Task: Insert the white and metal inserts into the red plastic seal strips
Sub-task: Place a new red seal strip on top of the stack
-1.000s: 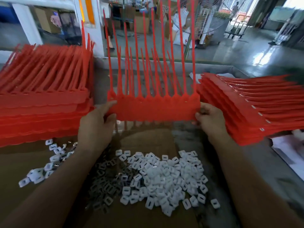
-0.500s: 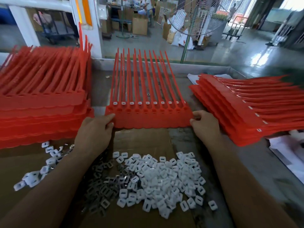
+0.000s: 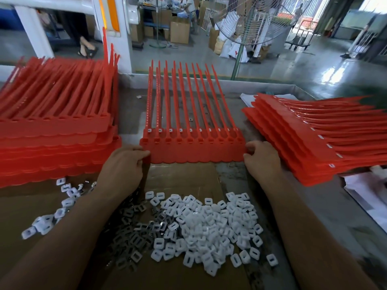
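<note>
Red strip sheet (image 3: 196,152) lies flat mid-frame, its band running left to right, tails pointing away toward the top. My left hand (image 3: 121,166) pinches its left end, my right hand (image 3: 261,162) its right end. White inserts (image 3: 209,225) and metal inserts (image 3: 129,233) heap lower centre, the white ones nearer my right. No writing readable.

Factory hall seen beyond the worktop (image 3: 134,114). The grey floor (image 3: 310,65) was polished and reflected daylight that entered at the upper right. A white column (image 3: 125,49) with an orange stripe (image 3: 114,15) stood at the worktop's far edge, joined to a white horizontal pipe (image 3: 52,4). A large pedestal fan (image 3: 253,19) on a green pole rose behind the worktop's raised metal rim (image 3: 261,85). Cardboard boxes (image 3: 179,32) and white sacks (image 3: 234,49) were piled farther back, with a wheeled trolley (image 3: 298,41) to their right. A person's sandalled feet (image 3: 88,48) were visible at upper left.
</note>
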Demonstrator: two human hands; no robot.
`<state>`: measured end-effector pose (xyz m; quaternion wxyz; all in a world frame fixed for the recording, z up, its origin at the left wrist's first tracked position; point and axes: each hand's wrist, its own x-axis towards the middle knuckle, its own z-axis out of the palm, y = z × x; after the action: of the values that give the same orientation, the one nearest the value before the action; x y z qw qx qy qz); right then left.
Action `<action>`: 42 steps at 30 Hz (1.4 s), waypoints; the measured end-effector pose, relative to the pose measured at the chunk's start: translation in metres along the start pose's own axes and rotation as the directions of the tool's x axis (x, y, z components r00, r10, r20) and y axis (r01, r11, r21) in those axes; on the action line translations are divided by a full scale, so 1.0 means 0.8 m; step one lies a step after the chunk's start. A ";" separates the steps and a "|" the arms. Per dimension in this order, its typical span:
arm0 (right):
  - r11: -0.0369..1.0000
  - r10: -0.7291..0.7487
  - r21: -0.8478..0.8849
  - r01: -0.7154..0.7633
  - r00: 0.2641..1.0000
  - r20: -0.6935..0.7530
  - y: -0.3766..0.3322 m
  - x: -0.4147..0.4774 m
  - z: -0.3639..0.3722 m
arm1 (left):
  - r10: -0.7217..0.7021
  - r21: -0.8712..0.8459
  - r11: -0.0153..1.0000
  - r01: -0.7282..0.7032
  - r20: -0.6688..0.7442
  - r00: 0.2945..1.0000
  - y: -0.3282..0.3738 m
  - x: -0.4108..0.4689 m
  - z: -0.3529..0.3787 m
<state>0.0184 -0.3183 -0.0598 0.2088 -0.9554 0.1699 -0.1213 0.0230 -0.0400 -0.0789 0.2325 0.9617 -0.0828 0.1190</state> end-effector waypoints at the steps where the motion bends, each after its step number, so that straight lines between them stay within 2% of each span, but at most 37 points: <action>1: 1.000 -0.007 -0.017 0.007 1.000 0.006 -0.001 0.000 0.000 | 0.012 0.002 1.000 -0.012 0.008 1.000 0.001 0.000 0.001; 6: 0.991 -0.036 -0.130 0.041 0.998 0.041 0.001 0.002 -0.004 | 0.063 0.031 0.997 -0.065 0.069 0.996 0.004 -0.001 0.002; 10: 0.988 -0.045 -0.145 0.050 0.998 0.040 0.000 0.000 -0.006 | 0.069 0.050 0.996 -0.075 0.123 0.990 0.001 0.000 0.002; 13: 0.993 -0.092 -0.076 0.094 0.995 0.031 -0.006 -0.005 -0.010 | 0.067 0.059 0.995 -0.075 0.130 0.989 0.002 0.001 0.003; 15: 0.973 -0.228 0.047 0.226 0.974 0.023 -0.020 -0.015 -0.016 | 0.060 0.054 0.996 -0.067 0.126 0.990 0.002 0.001 0.003; 17: 0.902 -0.412 0.188 0.388 0.905 0.107 -0.044 -0.034 -0.022 | 0.059 0.051 0.997 -0.065 0.116 0.992 0.003 0.000 0.003; 18: 0.854 -0.502 0.252 0.454 0.846 0.178 -0.058 -0.045 -0.024 | 0.062 0.050 0.996 -0.068 0.109 0.992 0.004 0.000 0.003; 21: 0.712 -0.702 0.382 0.589 0.618 0.355 -0.092 -0.084 -0.021 | 0.067 0.037 0.997 -0.070 0.081 0.994 0.007 -0.001 0.003; 24: 0.597 -0.796 0.450 0.664 0.423 0.433 -0.114 -0.113 -0.016 | 0.074 0.025 0.997 -0.075 0.069 0.995 0.008 -0.002 0.004; 26: 0.566 -0.811 0.456 0.687 0.366 0.456 -0.122 -0.126 -0.012 | 0.081 0.033 0.996 -0.084 0.070 0.994 0.009 -0.002 0.004; 33: 0.576 -0.770 0.338 0.744 0.355 0.530 -0.130 -0.146 0.005 | 0.095 0.052 0.994 -0.099 0.070 0.993 0.011 -0.004 0.004; 39: 0.592 -0.780 0.396 0.702 0.376 0.500 -0.130 -0.148 0.007 | 0.108 0.072 0.991 -0.114 0.082 0.991 0.011 -0.005 0.002; 42: 0.615 -0.777 0.439 0.655 0.411 0.476 -0.130 -0.149 0.005 | 0.112 0.073 0.990 -0.117 0.072 0.991 0.011 -0.005 0.003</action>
<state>-0.0606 -0.1834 -0.0370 0.2667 -0.8917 -0.3483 0.1112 0.0180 -0.0488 -0.0781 0.1851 0.9671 -0.1412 0.1027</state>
